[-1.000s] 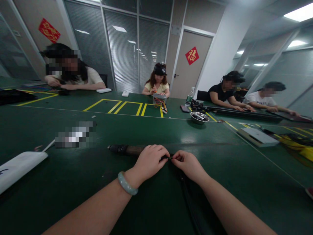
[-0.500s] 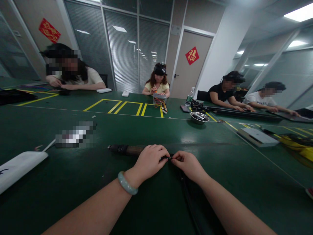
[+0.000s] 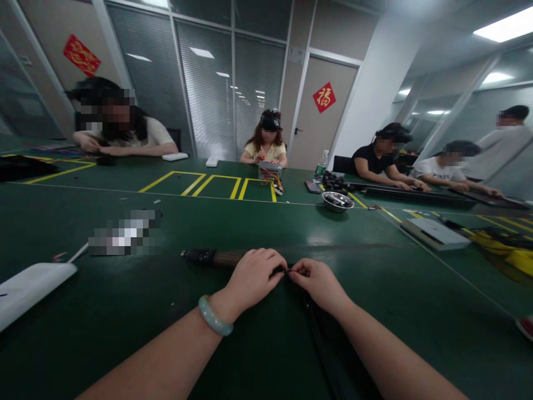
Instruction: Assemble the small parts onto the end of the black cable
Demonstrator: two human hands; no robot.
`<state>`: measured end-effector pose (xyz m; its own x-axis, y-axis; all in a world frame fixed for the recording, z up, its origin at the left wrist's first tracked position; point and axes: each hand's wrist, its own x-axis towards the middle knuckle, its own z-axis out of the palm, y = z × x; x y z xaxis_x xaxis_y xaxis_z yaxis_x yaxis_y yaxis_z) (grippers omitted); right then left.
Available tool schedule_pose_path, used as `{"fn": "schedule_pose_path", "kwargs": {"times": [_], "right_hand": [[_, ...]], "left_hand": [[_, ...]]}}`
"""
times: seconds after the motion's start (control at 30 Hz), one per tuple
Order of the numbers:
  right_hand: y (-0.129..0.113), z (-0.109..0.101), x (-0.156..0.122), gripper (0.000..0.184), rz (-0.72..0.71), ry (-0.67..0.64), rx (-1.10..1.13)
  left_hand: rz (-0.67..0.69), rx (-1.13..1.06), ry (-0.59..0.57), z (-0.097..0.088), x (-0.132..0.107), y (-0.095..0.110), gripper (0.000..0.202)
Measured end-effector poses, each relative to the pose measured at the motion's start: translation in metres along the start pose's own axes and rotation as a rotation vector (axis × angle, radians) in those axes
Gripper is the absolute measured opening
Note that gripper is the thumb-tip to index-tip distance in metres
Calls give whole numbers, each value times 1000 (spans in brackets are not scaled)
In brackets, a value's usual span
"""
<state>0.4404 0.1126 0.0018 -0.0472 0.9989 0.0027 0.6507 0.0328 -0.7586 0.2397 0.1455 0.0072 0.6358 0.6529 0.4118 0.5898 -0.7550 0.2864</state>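
Note:
My left hand (image 3: 259,275), with a pale green bangle on its wrist, is closed in front of a long dark rod-like piece. That piece has a brown grip (image 3: 227,259) and a black end (image 3: 199,255) with a small metal tip, and lies on the table. The left fingers hold a small dark part (image 3: 277,270). Almost touching them, my right hand (image 3: 316,280) is closed in a pinch at the same small part, whose kind I cannot make out. A long black strip (image 3: 320,339) runs from beneath the right hand toward me.
On the green table (image 3: 233,222) stand a metal bowl (image 3: 338,202) with small items, a grey-white box (image 3: 435,233) and a white power strip (image 3: 35,291). Yellow tape (image 3: 216,176) marks the far side, where several people work. A blurred-out device (image 3: 125,233) lies left.
The view has shifted slightly left-to-right. Both hands stay at nearly the same place with the small part. A standing person has come into view at the far right.

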Motion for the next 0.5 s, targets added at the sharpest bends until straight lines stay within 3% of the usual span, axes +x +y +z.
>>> {"fn": "schedule_pose_path", "kwargs": {"times": [0.5], "right_hand": [[-3, -1, -2, 13, 10, 18, 2]], "left_hand": [[-14, -12, -6, 0, 1, 0, 15]]}}
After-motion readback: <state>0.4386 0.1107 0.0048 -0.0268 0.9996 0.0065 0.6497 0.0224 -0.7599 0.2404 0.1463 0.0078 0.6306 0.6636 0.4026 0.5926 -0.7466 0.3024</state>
